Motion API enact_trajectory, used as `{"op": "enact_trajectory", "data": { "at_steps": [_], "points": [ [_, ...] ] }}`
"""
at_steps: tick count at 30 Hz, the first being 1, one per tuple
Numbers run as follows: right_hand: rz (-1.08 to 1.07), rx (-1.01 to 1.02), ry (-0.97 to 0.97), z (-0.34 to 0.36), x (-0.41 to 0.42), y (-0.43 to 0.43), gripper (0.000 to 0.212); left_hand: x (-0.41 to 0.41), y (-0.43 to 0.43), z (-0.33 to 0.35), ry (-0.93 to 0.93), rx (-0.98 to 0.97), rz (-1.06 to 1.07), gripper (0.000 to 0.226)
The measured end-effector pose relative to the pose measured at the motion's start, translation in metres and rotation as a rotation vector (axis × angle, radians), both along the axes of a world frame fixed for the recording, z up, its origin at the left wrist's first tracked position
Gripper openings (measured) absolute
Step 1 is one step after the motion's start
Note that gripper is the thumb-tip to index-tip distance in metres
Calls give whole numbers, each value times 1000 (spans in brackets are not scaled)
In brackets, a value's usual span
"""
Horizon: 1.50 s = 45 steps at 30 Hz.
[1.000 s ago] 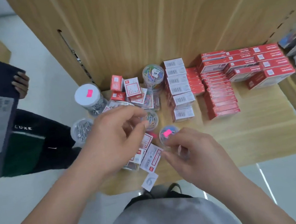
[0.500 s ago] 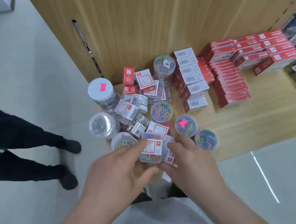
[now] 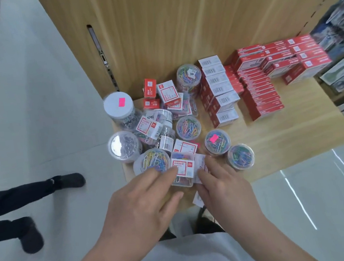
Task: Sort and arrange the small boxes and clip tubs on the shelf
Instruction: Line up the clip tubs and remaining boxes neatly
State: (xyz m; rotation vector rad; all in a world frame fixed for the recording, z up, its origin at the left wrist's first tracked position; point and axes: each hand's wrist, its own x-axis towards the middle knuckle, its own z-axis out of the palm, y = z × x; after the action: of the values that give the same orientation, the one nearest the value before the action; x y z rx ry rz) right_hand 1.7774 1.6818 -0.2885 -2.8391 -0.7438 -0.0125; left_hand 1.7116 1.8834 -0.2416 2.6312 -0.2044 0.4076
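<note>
Both hands at the shelf's point(image 3: 277, 138) front edge: left hand point(image 3: 141, 204) with fingers straight and spread, tips resting on a clear clip box point(image 3: 183, 173) labelled red and white; right hand point(image 3: 222, 187), fingers straight too, touches a white-labelled box point(image 3: 202, 163) just beside it. Round tubs point(image 3: 217, 142) of coloured clips crowd around, red boxes point(image 3: 260, 96) stacked behind

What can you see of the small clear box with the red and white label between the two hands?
The clear box is rectangular, see-through plastic, with coloured clips inside and a red-bordered white label on top. It lies flat near the front edge of the wooden shelf. The left hand touches its left side with a fingertip; the right hand rests on a white packet beside it.
</note>
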Motion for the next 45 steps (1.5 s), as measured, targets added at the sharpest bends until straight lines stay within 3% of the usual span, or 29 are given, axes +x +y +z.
{"op": "enact_trajectory", "data": {
  "at_steps": [3,9,13,17,20,24,31,33,37,42,45],
  "points": [
    [29,21,3,4,0,-8,37,4,-9,0,3,47,-22,42],
    [-218,501,81,57,12,-21,25,14,-15,10,49,-72,30,32],
    [-437,1051,489,98,25,-32,24,32,-27,24,141,-389,19,48],
    [-427,1226,644,107,38,-48,21,60,-58,38,309,-732,-16,52],
    [-425,1267,651,108,46,-63,26,78,-80,44,356,-860,-15,35],
    [-428,1288,650,103,60,-90,55,100,-102,48,428,-1009,4,26],
    [-429,992,374,83,86,-137,29,144,-143,23,423,-565,-120,29],
    [-481,950,390,76,98,-153,24,157,-156,15,435,-488,-117,23],
    [-495,863,428,54,127,-175,18,180,-179,2,487,-448,-43,17],
    [-556,785,335,21,156,-184,14,186,-184,1,464,-433,61,14],
    [-578,769,287,9,156,-178,32,181,-181,5,410,-458,68,11]
  ]
}}
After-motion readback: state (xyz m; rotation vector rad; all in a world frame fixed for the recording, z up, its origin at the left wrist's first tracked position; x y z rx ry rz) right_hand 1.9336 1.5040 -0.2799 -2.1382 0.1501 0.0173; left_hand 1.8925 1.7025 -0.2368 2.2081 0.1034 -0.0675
